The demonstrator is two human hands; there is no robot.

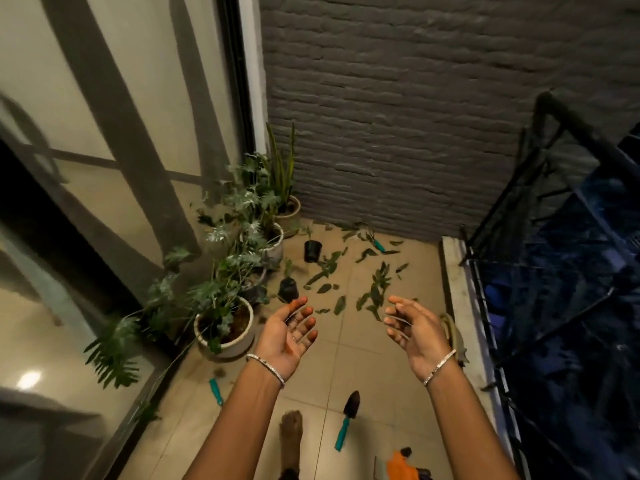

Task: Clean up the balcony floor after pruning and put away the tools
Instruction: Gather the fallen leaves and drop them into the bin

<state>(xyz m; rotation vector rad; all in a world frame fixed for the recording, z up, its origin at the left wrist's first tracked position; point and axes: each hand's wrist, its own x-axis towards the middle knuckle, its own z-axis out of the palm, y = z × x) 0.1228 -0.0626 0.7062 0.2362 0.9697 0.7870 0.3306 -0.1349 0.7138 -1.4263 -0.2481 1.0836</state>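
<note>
Potted plants (239, 271) line the left side along the glass door (104, 168). Cut leaves (375, 289) lie scattered on the far middle of the floor (367, 368) — two small pots (311, 250) just left of them. A trowel (347, 420) lies near, at centre; the railing (519, 271) runs along the right, the wall (415, 116) stands far.

- The left hand (287, 332) and right hand (414, 327) are raised side by side above the floor (398, 393), apart from each other, palms turned inward and fingers loosely spread.
- Cut leaves (375, 289) lie scattered on the tiles beyond the hands.
- A trowel (348, 419) with a teal handle lies between the forearms.
- Another teal-handled tool (216, 391) lies near a white pot (225, 344).
- Potted plants line the glass door (104, 133).
- Two small black pots (311, 251) stand among the leaves.
- A dark railing (554, 237) closes the right side.
</note>
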